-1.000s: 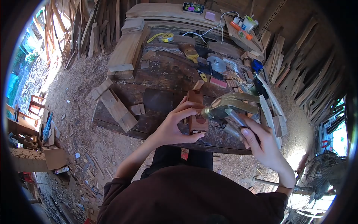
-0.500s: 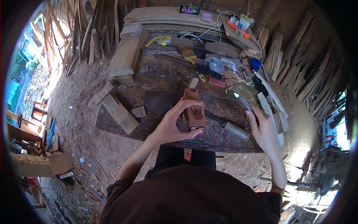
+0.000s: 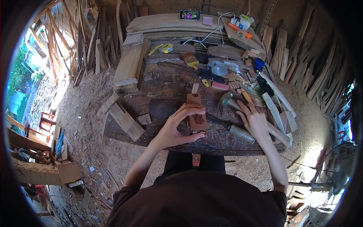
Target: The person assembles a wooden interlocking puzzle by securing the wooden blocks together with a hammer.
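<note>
A reddish-brown wooden block (image 3: 197, 123) stands on the dark workbench, held at its sides between the thumb and fingers of my left hand (image 3: 177, 126). My right hand (image 3: 254, 122) lies over the wooden handle of a hammer (image 3: 226, 100), its fingers stretched out and apart. Just beyond those fingertips is a tool with an orange handle (image 3: 246, 95). Between my hands lies a chisel-like tool with a worn pale handle (image 3: 242, 134), its dark blade pointing toward the block. A small light wood piece (image 3: 195, 88) is behind the block.
Joined wood pieces (image 3: 123, 119) lie at the bench's left, near a dark cylinder (image 3: 162, 109). Farther back are a brush (image 3: 189, 59), a metal disc (image 3: 217, 68), a yellow tape measure (image 3: 166, 48) and a phone (image 3: 190, 15). Long wood strips (image 3: 278, 113) line the right edge.
The hammer has come down onto the bench, and my right hand's fingers have loosened and spread over its handle. The orange-handled tool now shows. My left hand keeps its hold on the block.
</note>
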Demonstrator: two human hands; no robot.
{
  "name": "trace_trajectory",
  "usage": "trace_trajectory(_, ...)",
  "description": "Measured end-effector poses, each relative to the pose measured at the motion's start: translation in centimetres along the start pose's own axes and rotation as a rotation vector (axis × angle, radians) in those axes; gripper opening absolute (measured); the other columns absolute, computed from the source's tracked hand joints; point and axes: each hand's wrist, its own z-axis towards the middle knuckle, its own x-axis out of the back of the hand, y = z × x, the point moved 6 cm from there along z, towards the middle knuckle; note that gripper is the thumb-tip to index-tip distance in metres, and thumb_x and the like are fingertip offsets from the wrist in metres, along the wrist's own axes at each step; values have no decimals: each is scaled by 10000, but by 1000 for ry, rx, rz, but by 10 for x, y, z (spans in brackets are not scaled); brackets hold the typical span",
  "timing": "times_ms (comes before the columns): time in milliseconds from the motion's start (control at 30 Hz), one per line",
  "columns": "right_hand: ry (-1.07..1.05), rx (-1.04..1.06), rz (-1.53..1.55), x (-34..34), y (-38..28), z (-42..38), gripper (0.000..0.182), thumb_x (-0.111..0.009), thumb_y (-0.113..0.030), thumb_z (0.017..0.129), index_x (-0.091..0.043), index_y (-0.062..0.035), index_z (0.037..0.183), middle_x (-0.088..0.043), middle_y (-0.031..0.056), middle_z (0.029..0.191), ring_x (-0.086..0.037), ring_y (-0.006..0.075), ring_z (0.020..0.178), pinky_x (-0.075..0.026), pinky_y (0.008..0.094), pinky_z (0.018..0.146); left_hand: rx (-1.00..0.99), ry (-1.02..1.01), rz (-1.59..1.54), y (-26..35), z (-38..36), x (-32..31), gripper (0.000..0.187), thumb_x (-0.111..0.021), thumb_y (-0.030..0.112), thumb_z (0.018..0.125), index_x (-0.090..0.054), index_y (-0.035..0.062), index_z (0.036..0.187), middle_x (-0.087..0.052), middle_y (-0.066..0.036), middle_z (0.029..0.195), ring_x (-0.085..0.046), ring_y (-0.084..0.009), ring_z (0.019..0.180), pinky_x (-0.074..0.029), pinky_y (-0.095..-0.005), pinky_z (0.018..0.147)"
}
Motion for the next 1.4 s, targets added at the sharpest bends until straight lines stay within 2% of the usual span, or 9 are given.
trace_trajectory(233, -90, -13, 31, -9, 1, 0, 428, -678, -241, 865, -617, -107, 1267, -597, 121, 976, -618, 310, 936, -465, 403, 833, 5, 71, 15, 2, 1, 1, 607, -823, 114, 728, -553, 70, 1270, -595, -125, 1270, -555, -286, 1202, -426, -401, 1038)
trace_trajectory(433, 75, 102, 20, 32, -29, 13, 380, -686, -201, 858, -643, -95, 1221, -576, 85, 1021, -566, 274, 1003, -442, 397, 841, 20, 38, 32, 0, 1, 2, 620, -830, 109, 720, -544, 62, 1268, -569, -138, 1300, -543, -288, 1231, -423, -400, 1046)
trace_trajectory(567, 141, 195, 496, 61, -70, 23, 430, -697, -101, 842, -618, -74, 1264, -564, 89, 1123, -566, 273, 1007, -445, 392, 883, 35, 233, -128, -6, -7, -2, 661, -851, 110, 703, -527, 60, 1277, -517, -160, 1346, -516, -305, 1261, -425, -429, 1045)
trace_trajectory(667, 148, 268, 658, 63, -95, 31, 465, -690, -76, 832, -598, -87, 1288, -542, 88, 1155, -563, 277, 996, -448, 401, 870, -8, 159, -13, -13, -14, 0, 743, -857, 55, 697, -457, 57, 1323, -411, -171, 1403, -422, -278, 1346, -381, -424, 1093)
trace_trajectory(800, 120, 350, 728, 56, -110, 42, 506, -672, -52, 837, -565, -100, 1330, -531, 108, 1176, -572, 292, 1024, -463, 411, 890, -19, 144, 39, -10, -17, 1, 765, -878, 82, 688, -457, 47, 1326, -423, -169, 1379, -449, -275, 1322, -395, -411, 1089)
trace_trajectory(867, 84, 349, 763, 47, -112, 42, 501, -667, -43, 840, -566, -98, 1328, -531, 110, 1178, -571, 299, 1043, -467, 413, 904, -7, 231, 56, -8, -18, 5, 705, -895, 167, 666, -533, 53, 1261, -536, -172, 1287, -542, -324, 1214, -466, -436, 996)
trace_trajectory(1100, -17, 302, 912, 40, -111, 41, 472, -650, -9, 866, -554, -78, 1323, -503, 122, 1182, -583, 283, 1067, -506, 375, 878, -38, 236, 103, -7, -16, 9, 682, -897, 177, 665, -552, 46, 1239, -572, -182, 1226, -564, -326, 1182, -484, -436, 970)
trace_trajectory(1200, -8, 325, 919, 38, -111, 42, 472, -647, -11, 877, -546, -79, 1334, -484, 117, 1181, -586, 257, 1048, -509, 356, 863, -75, 160, 164, -8, -17, 7, 736, -897, 172, 689, -498, 34, 1293, -475, -181, 1325, -541, -263, 1209, -472, -391, 1005)
trace_trajectory(1400, -16, 320, 927, 33, -109, 41, 470, -642, -11, 884, -546, -79, 1338, -474, 113, 1188, -573, 246, 1029, -503, 341, 866, -56, 257, 80, -9, -18, 8, 693, -898, 182, 662, -550, 45, 1246, -562, -186, 1249, -556, -335, 1190, -474, -445, 978)
